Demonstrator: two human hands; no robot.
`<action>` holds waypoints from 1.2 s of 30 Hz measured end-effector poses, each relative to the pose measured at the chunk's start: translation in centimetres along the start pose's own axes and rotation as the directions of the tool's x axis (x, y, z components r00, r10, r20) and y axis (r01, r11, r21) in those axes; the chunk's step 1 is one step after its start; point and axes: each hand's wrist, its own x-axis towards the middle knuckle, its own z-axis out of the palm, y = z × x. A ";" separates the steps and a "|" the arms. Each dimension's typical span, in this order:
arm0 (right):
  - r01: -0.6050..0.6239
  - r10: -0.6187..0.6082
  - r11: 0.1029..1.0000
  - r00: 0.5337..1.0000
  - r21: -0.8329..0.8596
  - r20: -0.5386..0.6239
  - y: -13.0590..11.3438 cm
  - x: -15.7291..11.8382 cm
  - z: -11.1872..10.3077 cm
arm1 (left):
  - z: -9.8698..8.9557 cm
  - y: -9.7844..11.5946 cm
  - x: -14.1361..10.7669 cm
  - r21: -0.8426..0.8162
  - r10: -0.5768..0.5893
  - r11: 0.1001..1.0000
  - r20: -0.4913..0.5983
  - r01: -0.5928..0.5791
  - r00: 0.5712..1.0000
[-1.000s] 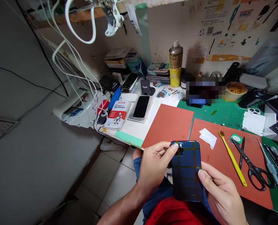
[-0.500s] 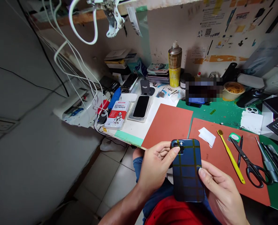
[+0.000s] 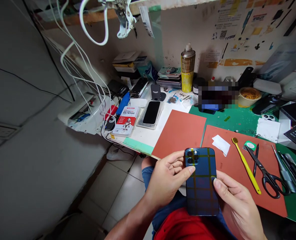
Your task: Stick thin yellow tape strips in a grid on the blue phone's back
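A dark blue smartphone (image 3: pixel 202 186) is held upright above my lap, its back with the camera lenses towards me. Yellowish lines cross that back in a grid. My left hand (image 3: pixel 171 175) grips the phone's upper left side, thumb lying on the back just below the lenses and fingers behind the edge. On the other side, my right hand (image 3: pixel 234 196) pinches the right edge, its thumb on the rim and its fingers partly hidden behind. An orange-red mat (image 3: pixel 184 130) lies on the bench beyond the phone.
Right of the phone, a second mat bears a yellow brush (image 3: pixel 246 166), black scissors (image 3: pixel 266 175) and white paper (image 3: pixel 221 145). Tweezers (image 3: pixel 284 170) lie farther right. Another phone (image 3: pixel 151 112), a battery pack (image 3: pixel 126 120) and a spray can (image 3: pixel 187 68) stand behind. White cables (image 3: pixel 88 66) hang left.
My left thumb has slid down from the camera lenses to the back just below them, uncovering the lenses. The phone appears slightly farther right in view; my right hand keeps its grip.
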 end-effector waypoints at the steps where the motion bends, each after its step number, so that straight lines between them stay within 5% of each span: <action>1: 0.006 -0.006 1.000 1.000 -0.010 -0.004 0.0 0.0 0.0 | 0.0 0.0 0.0 0.008 0.010 1.000 -0.014 -0.010 1.000; 5: 0.017 -0.018 0.999 0.999 -0.036 -0.036 0.2 -0.1 0.1 | 0.1 0.3 0.1 0.043 0.029 0.999 -0.050 -0.027 0.998; 10: -0.031 0.032 0.999 0.998 0.020 -0.048 0.1 -0.1 0.0 | -0.5 0.5 0.0 0.016 -0.038 0.999 0.068 0.037 0.997; 17: -0.070 0.071 0.991 0.997 0.111 -0.008 -1.0 0.8 0.9 | -1.9 -2.0 -0.1 -0.061 -0.142 0.987 0.072 0.147 0.987; 22: -0.042 0.057 0.987 0.994 0.155 -0.091 -1.7 2.4 1.1 | -1.7 -2.8 -0.5 -0.030 -0.234 0.971 0.082 0.238 0.969; 36: -0.054 0.060 0.997 0.988 0.049 -0.140 -2.6 3.8 2.1 | -2.5 -2.8 -0.1 -0.072 -0.232 0.969 0.048 0.235 0.972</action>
